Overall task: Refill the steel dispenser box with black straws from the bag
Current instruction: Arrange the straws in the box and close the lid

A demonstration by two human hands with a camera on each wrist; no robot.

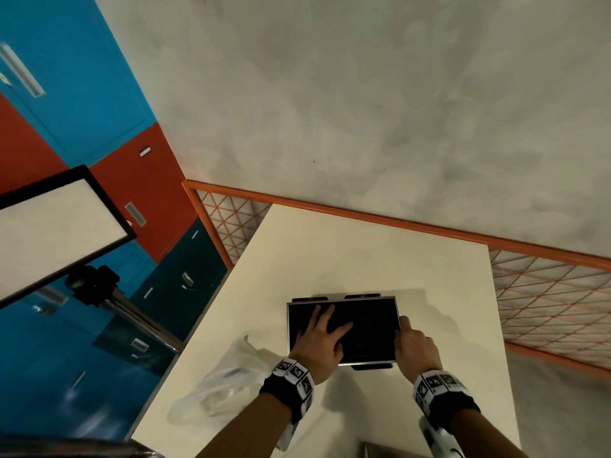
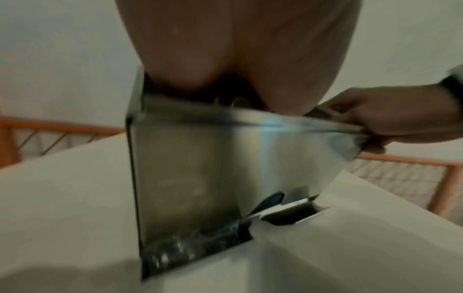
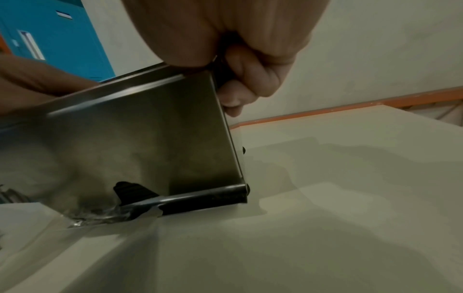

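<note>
The steel dispenser box (image 1: 363,328) stands upright, long axis left-right, left hand (image 1: 322,338) flat inside, right hand (image 1: 413,347) gripping its end.

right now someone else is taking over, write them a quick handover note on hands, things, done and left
Left hand: flat, fingers spread, pressing on the dark contents inside the open top of the rectangular steel dispenser box.
Right hand: gripping the box's right edge, steadying it.
Box stands on the white table; wrapped black straws show at its bottom slot.
Clear plastic bag lies crumpled on the table left of the box, looking nearly empty.
Done: straws appear loaded.
Left: probably settle them level and close the box; no lid can be made out for certain.
</note>
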